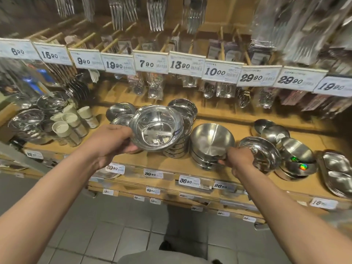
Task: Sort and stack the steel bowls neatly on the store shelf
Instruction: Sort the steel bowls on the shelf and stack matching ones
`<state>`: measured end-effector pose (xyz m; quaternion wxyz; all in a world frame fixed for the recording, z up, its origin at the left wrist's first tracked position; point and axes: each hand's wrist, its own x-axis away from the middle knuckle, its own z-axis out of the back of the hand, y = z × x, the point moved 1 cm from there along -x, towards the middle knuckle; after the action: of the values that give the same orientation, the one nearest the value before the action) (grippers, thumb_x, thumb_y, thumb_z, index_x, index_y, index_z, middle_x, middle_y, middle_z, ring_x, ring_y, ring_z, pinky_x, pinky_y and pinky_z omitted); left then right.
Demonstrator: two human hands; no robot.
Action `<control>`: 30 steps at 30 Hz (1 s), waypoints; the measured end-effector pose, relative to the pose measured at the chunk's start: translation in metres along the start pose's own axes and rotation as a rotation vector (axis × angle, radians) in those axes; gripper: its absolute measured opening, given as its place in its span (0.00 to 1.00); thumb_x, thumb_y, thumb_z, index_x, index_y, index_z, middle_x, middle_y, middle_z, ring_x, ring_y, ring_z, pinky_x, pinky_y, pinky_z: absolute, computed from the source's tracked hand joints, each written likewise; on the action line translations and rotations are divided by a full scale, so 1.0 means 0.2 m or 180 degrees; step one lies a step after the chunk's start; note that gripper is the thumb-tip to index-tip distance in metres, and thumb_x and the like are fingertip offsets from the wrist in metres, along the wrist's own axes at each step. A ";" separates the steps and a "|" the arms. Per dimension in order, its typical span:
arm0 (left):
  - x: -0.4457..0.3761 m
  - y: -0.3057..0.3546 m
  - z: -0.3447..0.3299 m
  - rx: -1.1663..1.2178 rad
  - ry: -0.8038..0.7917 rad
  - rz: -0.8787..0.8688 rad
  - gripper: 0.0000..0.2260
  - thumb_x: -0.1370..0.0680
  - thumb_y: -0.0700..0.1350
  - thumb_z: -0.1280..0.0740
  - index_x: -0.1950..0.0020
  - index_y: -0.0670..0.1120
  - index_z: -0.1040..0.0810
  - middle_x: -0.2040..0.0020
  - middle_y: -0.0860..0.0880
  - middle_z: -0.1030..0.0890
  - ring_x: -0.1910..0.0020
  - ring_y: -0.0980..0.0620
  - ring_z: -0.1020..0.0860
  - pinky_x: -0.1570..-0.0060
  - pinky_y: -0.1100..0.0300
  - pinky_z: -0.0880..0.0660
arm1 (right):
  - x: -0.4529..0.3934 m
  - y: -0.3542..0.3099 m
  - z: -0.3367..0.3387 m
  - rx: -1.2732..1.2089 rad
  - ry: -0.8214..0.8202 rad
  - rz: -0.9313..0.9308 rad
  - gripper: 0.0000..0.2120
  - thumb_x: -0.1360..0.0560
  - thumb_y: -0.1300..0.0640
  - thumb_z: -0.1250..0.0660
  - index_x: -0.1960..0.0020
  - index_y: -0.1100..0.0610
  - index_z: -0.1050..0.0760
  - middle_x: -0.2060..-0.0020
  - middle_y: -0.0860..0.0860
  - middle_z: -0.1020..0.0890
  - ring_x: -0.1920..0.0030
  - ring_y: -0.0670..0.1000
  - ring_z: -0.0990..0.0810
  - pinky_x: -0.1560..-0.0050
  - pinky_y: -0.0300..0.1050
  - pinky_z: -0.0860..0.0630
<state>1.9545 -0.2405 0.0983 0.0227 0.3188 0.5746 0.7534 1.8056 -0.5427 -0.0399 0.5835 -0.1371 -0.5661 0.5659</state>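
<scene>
Steel bowls on a wooden store shelf (228,121), two of them in hand. Left hand (112,143) gripping a shiny wide-rimmed bowl (156,128) by its left edge, thumb over the rim and fingers curled beneath, raised and tilted toward the camera in front of a stack of like bowls (178,147). More of the same kind behind: a leaning bowl (119,110) to the left, another tall stack (183,107) to the rear. Right hand (240,159) closed on a smaller shiny bowl (261,151), fingers wrapped over its near-left rim, held low just above the shelf's front edge. Between the two hands, a matte deep bowl (212,140) atop a short stack, its rim just beside the right hand's knuckles; touching or not, cannot tell. To the right of the held small bowl, nested matte bowls with holographic stickers (297,161), upturned bowls (272,130) behind them, and divided steel trays (337,172) at the far right. At the shelf's left end, glass bowls (26,121) and pale-capped jars (72,122). Above, a row of price tags (184,64) with packaged spoons (154,88) hanging below and packaged forks (156,14) hanging overhead. Along the shelf's front edge, smaller price labels (187,181). Below, grey floor tiles (106,241).
</scene>
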 end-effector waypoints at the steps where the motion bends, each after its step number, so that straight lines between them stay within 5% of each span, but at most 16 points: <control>1: -0.01 0.00 0.00 -0.0008 -0.0048 0.0006 0.24 0.20 0.32 0.37 0.75 0.45 0.17 0.69 0.47 0.16 0.70 0.55 0.17 0.69 0.67 0.21 | 0.01 0.00 0.00 0.0077 0.0091 0.0000 0.08 0.23 0.62 0.33 0.47 0.67 0.23 0.61 0.60 0.16 0.75 0.55 0.16 0.74 0.43 0.19; 5: -0.04 0.02 0.00 0.0015 -0.0127 0.0002 0.22 0.20 0.32 0.37 0.73 0.42 0.17 0.68 0.45 0.15 0.70 0.54 0.17 0.70 0.66 0.20 | 0.02 0.00 0.00 0.0653 0.0378 0.0063 0.14 0.25 0.56 0.32 0.45 0.66 0.22 0.53 0.61 0.16 0.56 0.62 0.14 0.52 0.57 0.16; 9: -0.06 0.03 0.01 0.0060 -0.0093 0.0007 0.12 0.21 0.32 0.37 0.62 0.38 0.18 0.63 0.41 0.14 0.68 0.53 0.16 0.69 0.66 0.19 | 0.04 0.03 0.00 0.0522 0.0450 0.0015 0.12 0.24 0.55 0.30 0.49 0.64 0.23 0.67 0.55 0.19 0.74 0.50 0.17 0.69 0.45 0.19; 12: -0.09 0.03 0.01 0.0095 -0.0115 0.0036 0.10 0.21 0.32 0.37 0.59 0.37 0.19 0.62 0.41 0.14 0.68 0.53 0.16 0.69 0.66 0.20 | 0.05 0.04 -0.02 0.0338 0.0342 -0.0086 0.12 0.22 0.56 0.31 0.47 0.66 0.24 0.68 0.55 0.19 0.70 0.54 0.14 0.59 0.51 0.15; 17: -0.10 0.03 0.00 0.0111 -0.0158 0.0081 0.09 0.21 0.32 0.36 0.59 0.37 0.18 0.61 0.40 0.14 0.68 0.52 0.16 0.69 0.65 0.19 | 0.06 0.07 -0.03 0.0139 0.0244 -0.0114 0.10 0.23 0.61 0.33 0.47 0.67 0.24 0.64 0.58 0.15 0.74 0.53 0.15 0.74 0.41 0.21; 23: -0.10 0.02 0.01 0.0192 -0.0166 0.0064 0.09 0.21 0.31 0.36 0.60 0.37 0.19 0.65 0.42 0.15 0.70 0.53 0.17 0.71 0.67 0.21 | 0.08 0.09 -0.03 0.0233 0.0357 0.0051 0.07 0.25 0.61 0.30 0.58 0.64 0.22 0.68 0.56 0.16 0.76 0.50 0.17 0.74 0.40 0.23; 30: -0.10 0.01 -0.01 0.0193 -0.0152 0.0096 0.07 0.21 0.31 0.36 0.55 0.34 0.19 0.59 0.37 0.14 0.67 0.50 0.16 0.69 0.65 0.19 | 0.08 0.07 -0.03 0.0296 0.0207 0.0046 0.07 0.25 0.61 0.30 0.59 0.64 0.23 0.72 0.53 0.18 0.68 0.56 0.14 0.52 0.58 0.15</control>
<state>1.9702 -0.2512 0.0906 0.0153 0.3457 0.5917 0.7281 1.7992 -0.5220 -0.0462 0.6032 -0.1323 -0.5189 0.5911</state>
